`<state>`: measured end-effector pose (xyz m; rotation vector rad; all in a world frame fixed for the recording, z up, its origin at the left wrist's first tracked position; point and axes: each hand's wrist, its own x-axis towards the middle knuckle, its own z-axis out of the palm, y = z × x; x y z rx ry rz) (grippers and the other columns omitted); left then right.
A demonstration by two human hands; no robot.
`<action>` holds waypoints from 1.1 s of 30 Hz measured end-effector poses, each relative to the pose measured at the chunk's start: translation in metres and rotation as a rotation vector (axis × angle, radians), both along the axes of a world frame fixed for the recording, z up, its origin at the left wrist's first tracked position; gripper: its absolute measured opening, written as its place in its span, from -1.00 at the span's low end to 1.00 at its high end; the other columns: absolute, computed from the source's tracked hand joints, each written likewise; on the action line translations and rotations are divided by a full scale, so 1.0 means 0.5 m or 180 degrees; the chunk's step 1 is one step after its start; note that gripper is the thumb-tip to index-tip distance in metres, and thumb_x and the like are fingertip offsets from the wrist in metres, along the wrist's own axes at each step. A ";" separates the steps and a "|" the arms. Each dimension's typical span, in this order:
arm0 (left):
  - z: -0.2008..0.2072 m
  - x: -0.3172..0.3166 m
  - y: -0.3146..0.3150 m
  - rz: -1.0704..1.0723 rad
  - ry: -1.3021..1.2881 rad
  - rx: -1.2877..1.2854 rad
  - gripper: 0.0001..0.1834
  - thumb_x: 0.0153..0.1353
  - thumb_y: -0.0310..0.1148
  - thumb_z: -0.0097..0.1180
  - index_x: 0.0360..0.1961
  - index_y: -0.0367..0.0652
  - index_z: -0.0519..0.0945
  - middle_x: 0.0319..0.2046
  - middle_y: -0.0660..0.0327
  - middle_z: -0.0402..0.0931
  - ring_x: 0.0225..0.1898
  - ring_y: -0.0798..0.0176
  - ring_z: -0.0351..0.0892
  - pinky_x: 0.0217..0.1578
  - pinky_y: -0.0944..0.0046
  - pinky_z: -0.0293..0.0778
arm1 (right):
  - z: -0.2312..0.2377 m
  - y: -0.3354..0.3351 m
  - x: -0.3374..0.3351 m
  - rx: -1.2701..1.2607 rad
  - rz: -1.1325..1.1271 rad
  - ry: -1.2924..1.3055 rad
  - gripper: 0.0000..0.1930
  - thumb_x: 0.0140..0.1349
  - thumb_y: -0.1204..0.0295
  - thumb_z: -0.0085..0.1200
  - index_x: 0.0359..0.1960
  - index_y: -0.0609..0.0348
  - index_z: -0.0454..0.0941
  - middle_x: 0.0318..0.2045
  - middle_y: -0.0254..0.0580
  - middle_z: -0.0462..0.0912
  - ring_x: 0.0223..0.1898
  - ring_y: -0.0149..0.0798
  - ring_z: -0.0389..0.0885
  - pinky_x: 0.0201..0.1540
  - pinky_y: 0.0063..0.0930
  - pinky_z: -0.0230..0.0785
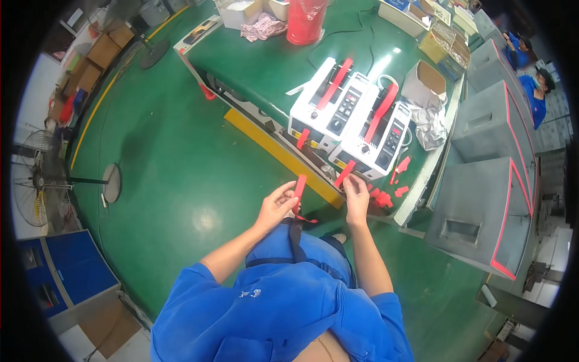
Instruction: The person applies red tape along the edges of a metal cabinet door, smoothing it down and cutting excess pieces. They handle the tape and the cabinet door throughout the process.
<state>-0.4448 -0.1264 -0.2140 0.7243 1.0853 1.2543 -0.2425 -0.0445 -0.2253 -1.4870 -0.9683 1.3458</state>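
Note:
My left hand (277, 208) holds a strip of red tape (300, 186) between thumb and fingers, in front of my waist. A thin red end trails below those fingers. My right hand (357, 198) pinches another red tape strip (344, 174) at the front outlet of the right tape dispenser (364, 154). Beside it stands a left tape dispenser (322, 120), with a short red tape end (303, 139) sticking out of its front. Both machines are white with dark control panels, and each carries a red tape roll on top.
Red tape scraps (382, 198) lie near the corner of the green table (253, 66). To the right are a cardboard box (424, 81) and a crumpled plastic bag (431, 123). A red bucket (304, 21) stands farther back. Grey cabinets (476, 211) line the right side; co-workers sit beyond.

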 end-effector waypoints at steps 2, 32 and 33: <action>0.001 -0.013 0.005 0.0136 -0.0071 0.0142 -0.60 0.16 -0.51 0.04 0.04 -0.28 0.34 -0.25 0.20 0.44 -0.22 0.34 0.48 -0.20 0.32 0.47 | -0.009 0.004 -0.006 -0.0004 -0.0053 0.0158 -0.63 0.14 0.40 0.11 -0.06 0.33 0.40 -0.11 -0.06 0.51 -0.04 -0.29 0.47 0.03 -0.49 0.27; -0.069 -0.072 0.016 0.0618 0.1257 0.0185 -0.81 0.13 -0.43 0.10 -0.24 -0.29 0.58 -0.12 0.22 0.30 -0.18 0.39 0.42 -0.14 0.42 0.37 | -0.027 -0.023 -0.035 -0.0165 -0.0427 0.0476 -0.80 0.12 0.43 0.14 -0.28 0.31 0.52 -0.37 -0.30 0.56 -0.31 -0.47 0.48 -0.20 -0.59 0.29; -0.069 -0.071 0.016 0.0621 0.1312 0.0193 -0.81 0.13 -0.42 0.10 -0.24 -0.29 0.58 -0.12 0.22 0.30 -0.17 0.39 0.41 -0.13 0.42 0.36 | -0.030 -0.027 -0.035 -0.0171 -0.0434 0.0455 -0.80 0.12 0.41 0.14 -0.28 0.28 0.52 -0.38 -0.33 0.55 -0.33 -0.48 0.48 -0.24 -0.59 0.28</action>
